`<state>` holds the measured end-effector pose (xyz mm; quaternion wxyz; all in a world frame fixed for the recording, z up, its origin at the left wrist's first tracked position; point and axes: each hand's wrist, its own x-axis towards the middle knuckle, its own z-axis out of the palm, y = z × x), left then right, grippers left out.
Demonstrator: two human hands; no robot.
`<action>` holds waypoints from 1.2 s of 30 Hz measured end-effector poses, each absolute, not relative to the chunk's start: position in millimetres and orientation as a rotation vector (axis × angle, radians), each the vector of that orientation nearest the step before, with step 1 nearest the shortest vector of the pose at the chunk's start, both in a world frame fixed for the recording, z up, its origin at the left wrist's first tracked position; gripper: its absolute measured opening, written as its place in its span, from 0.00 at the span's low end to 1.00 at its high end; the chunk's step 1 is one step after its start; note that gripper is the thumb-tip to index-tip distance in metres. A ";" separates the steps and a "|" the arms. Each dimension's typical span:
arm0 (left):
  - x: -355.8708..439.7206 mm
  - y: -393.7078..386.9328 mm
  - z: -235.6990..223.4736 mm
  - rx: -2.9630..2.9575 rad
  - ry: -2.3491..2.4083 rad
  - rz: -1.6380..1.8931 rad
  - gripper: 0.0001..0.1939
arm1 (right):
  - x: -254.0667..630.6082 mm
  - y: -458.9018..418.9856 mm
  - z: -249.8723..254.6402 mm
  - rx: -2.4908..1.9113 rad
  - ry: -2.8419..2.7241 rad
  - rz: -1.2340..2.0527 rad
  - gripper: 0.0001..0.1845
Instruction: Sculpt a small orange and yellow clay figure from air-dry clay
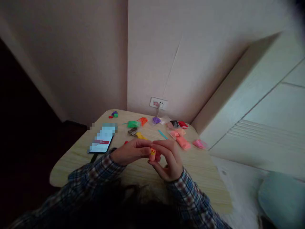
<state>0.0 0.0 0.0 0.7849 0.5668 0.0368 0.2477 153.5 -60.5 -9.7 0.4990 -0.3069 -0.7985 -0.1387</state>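
Observation:
Between my two hands, above the wooden table, is a small orange-pink clay figure (152, 155) with yellow and red bits on its upper part. My right hand (169, 157) grips it from the right, thumb below and fingers above. The fingers of my left hand (133, 151) are pressed together, their tips at the figure's upper left side. A yellow clay packet (141, 136) lies just behind my left hand, and a bit of red (126, 142) peeks out beside it. Beyond my hands rests a blue modelling tool (162, 134).
A lit phone (103, 140) lies on the table (200, 178) at left. Bagged clay in green (133, 124), orange (143, 121), purple (156, 120), salmon (183, 143) and pink (199, 144) lies across the back and right. Small coloured lumps (115, 114) sit far left. A wall socket (159, 103) is behind.

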 end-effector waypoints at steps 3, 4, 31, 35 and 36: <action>0.6 0.2 -1.0 1.208 0.066 0.528 0.18 | 153.3 -61.3 -8.1 -0.746 -1.931 -0.342 0.19; 0.7 0.2 -1.5 1.205 0.068 0.524 0.18 | 153.2 -61.6 -7.9 -0.744 -1.932 -0.341 0.20; 2.6 -5.7 0.8 1.079 0.123 0.449 0.17 | 153.3 -62.6 -7.8 -0.707 -1.911 -0.319 0.20; 3.1 -5.5 -0.2 1.080 0.086 0.451 0.16 | 153.5 -62.5 -8.0 -0.709 -1.919 -0.307 0.20; 3.3 -5.2 -0.9 1.082 0.076 0.454 0.16 | 153.4 -62.5 -7.8 -0.710 -1.919 -0.309 0.20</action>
